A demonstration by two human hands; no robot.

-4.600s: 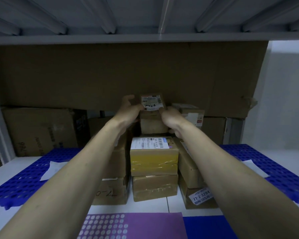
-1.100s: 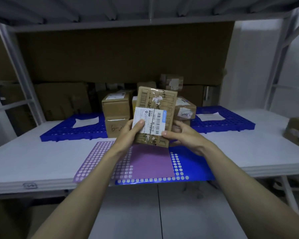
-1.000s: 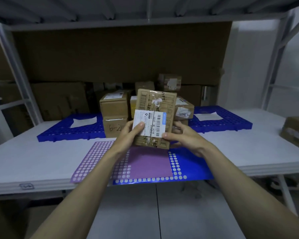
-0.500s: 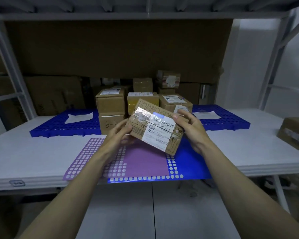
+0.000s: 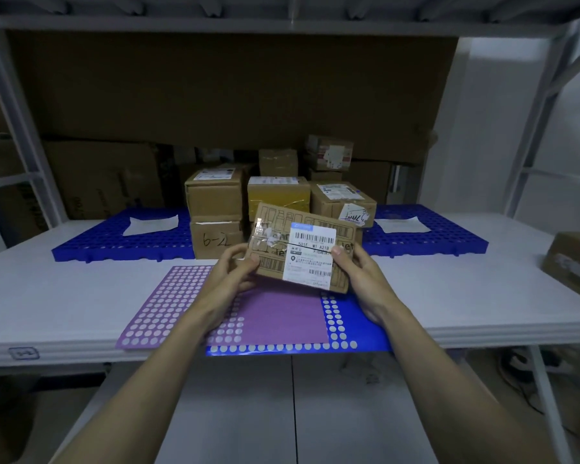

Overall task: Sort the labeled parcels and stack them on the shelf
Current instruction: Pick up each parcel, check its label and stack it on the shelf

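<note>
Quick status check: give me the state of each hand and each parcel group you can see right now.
left hand: grips the held parcel's left end.
right hand: grips its right end.
held parcel: lifted above the mat, label facing up, taped shut.
stacked parcels: resting on the shelf, sealed.
mat: flat on the shelf.

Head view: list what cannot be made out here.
- Held parcel: small print on its white label is too fine; the left hand and right hand cover its side edges.
- Box at the right: cut off by the frame edge, label blurred.
- Rear parcels: dim, labels unreadable, lower parts hidden by front stacks.
</note>
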